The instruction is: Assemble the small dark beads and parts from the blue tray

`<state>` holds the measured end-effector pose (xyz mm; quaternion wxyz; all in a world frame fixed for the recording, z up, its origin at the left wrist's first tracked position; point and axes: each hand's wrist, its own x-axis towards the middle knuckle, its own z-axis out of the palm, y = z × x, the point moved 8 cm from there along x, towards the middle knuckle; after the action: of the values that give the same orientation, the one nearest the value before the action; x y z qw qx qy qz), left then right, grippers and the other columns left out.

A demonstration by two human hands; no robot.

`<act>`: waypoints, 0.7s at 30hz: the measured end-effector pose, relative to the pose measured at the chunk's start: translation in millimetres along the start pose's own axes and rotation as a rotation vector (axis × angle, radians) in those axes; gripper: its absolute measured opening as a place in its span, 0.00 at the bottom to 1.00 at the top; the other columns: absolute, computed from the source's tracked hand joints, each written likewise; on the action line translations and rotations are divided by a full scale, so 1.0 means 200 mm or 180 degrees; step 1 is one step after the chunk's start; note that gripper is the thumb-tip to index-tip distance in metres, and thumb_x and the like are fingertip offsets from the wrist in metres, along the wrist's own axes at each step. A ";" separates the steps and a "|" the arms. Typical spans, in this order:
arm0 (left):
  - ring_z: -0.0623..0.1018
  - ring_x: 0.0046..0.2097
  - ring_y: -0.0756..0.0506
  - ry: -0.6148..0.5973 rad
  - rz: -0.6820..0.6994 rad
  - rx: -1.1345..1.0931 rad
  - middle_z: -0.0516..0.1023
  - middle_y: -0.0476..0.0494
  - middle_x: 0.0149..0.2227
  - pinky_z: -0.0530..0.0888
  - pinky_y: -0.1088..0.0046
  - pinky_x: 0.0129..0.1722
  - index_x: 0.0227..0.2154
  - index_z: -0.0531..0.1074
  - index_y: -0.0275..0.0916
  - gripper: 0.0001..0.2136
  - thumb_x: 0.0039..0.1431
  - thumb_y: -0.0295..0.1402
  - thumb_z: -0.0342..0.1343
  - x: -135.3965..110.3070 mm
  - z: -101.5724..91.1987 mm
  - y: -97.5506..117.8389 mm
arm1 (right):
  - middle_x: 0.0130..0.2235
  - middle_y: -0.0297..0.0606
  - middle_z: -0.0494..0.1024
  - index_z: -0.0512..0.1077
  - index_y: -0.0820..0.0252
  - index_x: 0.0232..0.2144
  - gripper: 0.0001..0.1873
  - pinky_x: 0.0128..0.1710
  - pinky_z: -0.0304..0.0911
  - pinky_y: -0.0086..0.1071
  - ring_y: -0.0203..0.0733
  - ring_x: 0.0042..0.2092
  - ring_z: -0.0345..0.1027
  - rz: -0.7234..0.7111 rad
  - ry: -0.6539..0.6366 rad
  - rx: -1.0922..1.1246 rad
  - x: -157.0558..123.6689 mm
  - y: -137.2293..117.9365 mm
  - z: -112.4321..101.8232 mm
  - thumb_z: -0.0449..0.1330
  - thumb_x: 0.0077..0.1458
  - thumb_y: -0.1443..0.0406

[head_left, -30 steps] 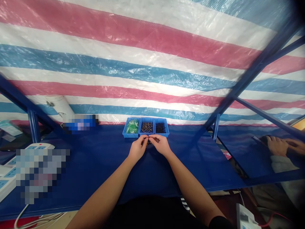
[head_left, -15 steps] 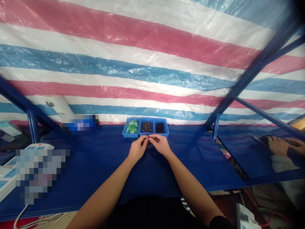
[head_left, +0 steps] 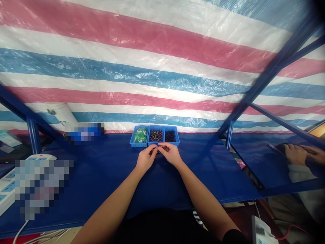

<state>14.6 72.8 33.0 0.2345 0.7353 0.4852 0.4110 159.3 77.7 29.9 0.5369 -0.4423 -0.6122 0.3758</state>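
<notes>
My left hand (head_left: 146, 157) and my right hand (head_left: 170, 153) meet fingertip to fingertip just in front of three small blue bins. Both are closed in a pinch; whatever sits between the fingertips is too small to make out. Below the fingers, a few small dark pieces (head_left: 158, 152) show on the blue table. The left bin (head_left: 139, 144) holds green and clear pieces or bags. Small brass-and-black parts (head_left: 156, 135) fill the middle bin, and tiny black parts (head_left: 170, 136) lie in the right one.
A white power strip (head_left: 43, 157) lies at the left, beside a blurred-out patch. A blue item (head_left: 85, 133) and a white cylinder (head_left: 62, 113) stand at the back left. Blue frame bars (head_left: 230, 135) rise at both sides. At far right, another person's hands (head_left: 296, 154) work at a neighbouring table.
My hands stay together in nearly the same pose, with only slight finger movement. The whole view has shifted a little.
</notes>
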 end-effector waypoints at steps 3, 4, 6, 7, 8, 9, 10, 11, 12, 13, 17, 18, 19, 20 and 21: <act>0.75 0.29 0.50 -0.0023 0.0021 -0.0037 0.77 0.50 0.30 0.70 0.78 0.30 0.42 0.72 0.43 0.12 0.63 0.42 0.48 0.00 0.00 0.00 | 0.37 0.40 0.81 0.78 0.59 0.40 0.16 0.40 0.72 0.35 0.43 0.37 0.76 -0.0021 0.0000 -0.0033 0.00 -0.01 0.00 0.63 0.52 0.57; 0.75 0.28 0.50 -0.0020 0.0020 -0.0045 0.77 0.50 0.30 0.70 0.78 0.30 0.42 0.72 0.43 0.13 0.63 0.42 0.48 0.00 0.00 0.00 | 0.37 0.40 0.81 0.78 0.59 0.40 0.15 0.41 0.72 0.36 0.43 0.37 0.76 -0.0024 0.0004 -0.0065 0.00 -0.01 0.00 0.63 0.52 0.57; 0.75 0.27 0.50 0.0011 -0.0004 -0.0051 0.76 0.51 0.28 0.70 0.78 0.30 0.43 0.71 0.43 0.13 0.63 0.42 0.48 0.00 0.00 0.00 | 0.37 0.40 0.81 0.78 0.58 0.39 0.14 0.41 0.73 0.36 0.43 0.37 0.76 -0.0009 0.0012 -0.0098 0.00 0.00 0.00 0.63 0.52 0.58; 0.75 0.27 0.50 0.0037 -0.0017 -0.0058 0.75 0.51 0.26 0.70 0.77 0.29 0.44 0.71 0.43 0.13 0.63 0.42 0.48 0.00 0.00 -0.01 | 0.37 0.40 0.81 0.78 0.58 0.39 0.14 0.41 0.73 0.36 0.43 0.37 0.76 0.0004 0.0010 -0.0100 0.00 0.00 0.00 0.62 0.52 0.58; 0.74 0.26 0.50 0.0063 -0.0024 -0.0067 0.75 0.52 0.26 0.70 0.77 0.29 0.44 0.70 0.43 0.13 0.63 0.42 0.49 0.00 0.00 -0.01 | 0.37 0.40 0.81 0.78 0.58 0.39 0.14 0.41 0.73 0.37 0.43 0.37 0.76 0.0016 0.0006 -0.0100 0.01 0.01 0.00 0.62 0.52 0.58; 0.74 0.26 0.51 0.0079 -0.0026 -0.0075 0.75 0.52 0.25 0.71 0.77 0.29 0.44 0.70 0.43 0.13 0.63 0.42 0.49 0.00 0.00 -0.01 | 0.37 0.40 0.81 0.78 0.58 0.40 0.14 0.40 0.73 0.36 0.43 0.37 0.76 0.0025 0.0001 -0.0103 0.01 0.01 0.00 0.62 0.52 0.58; 0.74 0.26 0.51 0.0085 -0.0021 -0.0077 0.75 0.52 0.25 0.71 0.78 0.29 0.44 0.71 0.43 0.13 0.63 0.42 0.49 0.00 0.00 -0.01 | 0.37 0.39 0.81 0.78 0.58 0.40 0.14 0.40 0.73 0.36 0.42 0.36 0.76 0.0032 0.0000 -0.0110 0.01 0.01 0.00 0.62 0.52 0.58; 0.74 0.26 0.51 0.0082 -0.0011 -0.0071 0.75 0.52 0.25 0.71 0.78 0.29 0.44 0.71 0.42 0.13 0.63 0.42 0.49 0.00 0.00 -0.01 | 0.36 0.39 0.81 0.78 0.58 0.39 0.14 0.40 0.73 0.36 0.42 0.36 0.76 0.0038 0.0000 -0.0121 0.01 0.01 0.00 0.62 0.52 0.58; 0.75 0.27 0.51 0.0073 0.0004 -0.0062 0.75 0.51 0.26 0.71 0.78 0.29 0.44 0.71 0.42 0.13 0.63 0.42 0.49 0.00 0.00 -0.01 | 0.36 0.39 0.81 0.78 0.58 0.39 0.14 0.40 0.73 0.36 0.42 0.36 0.76 0.0044 0.0000 -0.0134 0.01 0.02 -0.01 0.62 0.52 0.58; 0.75 0.27 0.51 0.0066 0.0020 -0.0055 0.76 0.50 0.27 0.71 0.78 0.30 0.43 0.72 0.42 0.13 0.63 0.42 0.48 0.00 0.00 -0.01 | 0.36 0.39 0.81 0.78 0.58 0.39 0.14 0.40 0.73 0.36 0.42 0.36 0.76 0.0052 0.0000 -0.0146 0.01 0.02 -0.01 0.62 0.52 0.58; 0.77 0.32 0.49 0.0112 0.0065 -0.0002 0.79 0.48 0.35 0.72 0.76 0.34 0.43 0.73 0.43 0.13 0.63 0.41 0.48 0.00 -0.01 -0.01 | 0.37 0.40 0.81 0.78 0.58 0.39 0.15 0.41 0.72 0.37 0.43 0.37 0.76 0.0065 0.0000 -0.0166 0.01 0.02 -0.01 0.63 0.52 0.58; 0.78 0.33 0.49 0.0134 0.0062 0.0023 0.80 0.48 0.36 0.72 0.76 0.35 0.43 0.73 0.43 0.13 0.63 0.41 0.49 0.00 -0.01 -0.01 | 0.37 0.40 0.81 0.78 0.59 0.40 0.15 0.41 0.72 0.37 0.43 0.37 0.76 0.0055 0.0009 -0.0151 0.01 0.02 -0.01 0.63 0.51 0.58; 0.78 0.34 0.49 0.0143 0.0057 0.0046 0.80 0.47 0.37 0.72 0.76 0.35 0.43 0.74 0.43 0.13 0.63 0.41 0.49 0.00 -0.01 0.00 | 0.37 0.40 0.81 0.78 0.59 0.40 0.15 0.41 0.72 0.37 0.43 0.37 0.76 0.0041 0.0011 -0.0135 0.01 0.01 -0.01 0.63 0.51 0.58; 0.78 0.34 0.49 0.0138 0.0056 0.0059 0.80 0.47 0.38 0.72 0.76 0.36 0.43 0.74 0.43 0.13 0.63 0.41 0.49 0.00 -0.01 0.00 | 0.36 0.40 0.81 0.78 0.59 0.40 0.15 0.40 0.72 0.36 0.43 0.37 0.76 0.0026 0.0010 -0.0119 0.01 0.01 0.00 0.63 0.51 0.59; 0.78 0.34 0.49 0.0126 0.0056 0.0059 0.80 0.48 0.38 0.72 0.76 0.36 0.42 0.74 0.43 0.12 0.63 0.41 0.49 0.00 -0.01 0.00 | 0.36 0.40 0.81 0.78 0.60 0.40 0.15 0.40 0.72 0.36 0.43 0.36 0.76 0.0015 0.0004 -0.0106 0.01 0.01 0.00 0.63 0.51 0.59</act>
<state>12.7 73.1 34.1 0.2144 0.7335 0.4870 0.4230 160.0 79.8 27.9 0.5289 -0.4530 -0.6170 0.3666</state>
